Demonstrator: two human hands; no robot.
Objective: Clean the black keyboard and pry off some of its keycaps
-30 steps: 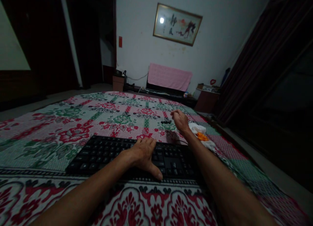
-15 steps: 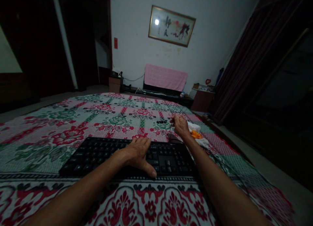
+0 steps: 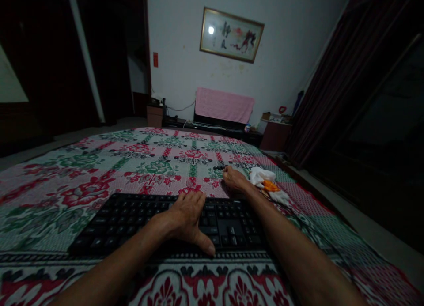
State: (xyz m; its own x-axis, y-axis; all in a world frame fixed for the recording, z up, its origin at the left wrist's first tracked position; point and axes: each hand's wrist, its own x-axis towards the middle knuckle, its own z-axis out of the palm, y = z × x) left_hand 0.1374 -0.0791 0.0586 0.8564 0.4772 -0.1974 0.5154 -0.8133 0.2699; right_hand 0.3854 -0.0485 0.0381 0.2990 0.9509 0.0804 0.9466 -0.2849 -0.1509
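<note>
A black computer keyboard (image 3: 132,213) lies on the patterned bed cover (image 3: 155,151) in front of me. My left hand (image 3: 188,215) rests across the middle of its keys, fingers stretched forward and thumb out near the front edge. Beyond the keyboard's back edge, my right hand (image 3: 233,179) is low over the cover with its fingers drawn together. Whatever is between those fingers is too small and dark to name. Small dark pieces (image 3: 218,168) lie on the cover right by its fingertips.
A white cloth (image 3: 261,177) with an orange part (image 3: 270,186) lies right of my right hand. Dark cables run along the cover at the right. Past the bed, a pink cloth (image 3: 223,105) hangs over a low stand; a dark curtain (image 3: 318,76) is at the right.
My right hand has moved left and lower, to the small dark pieces, away from the white cloth. My left hand stays on the keyboard. The view has shifted slightly.
</note>
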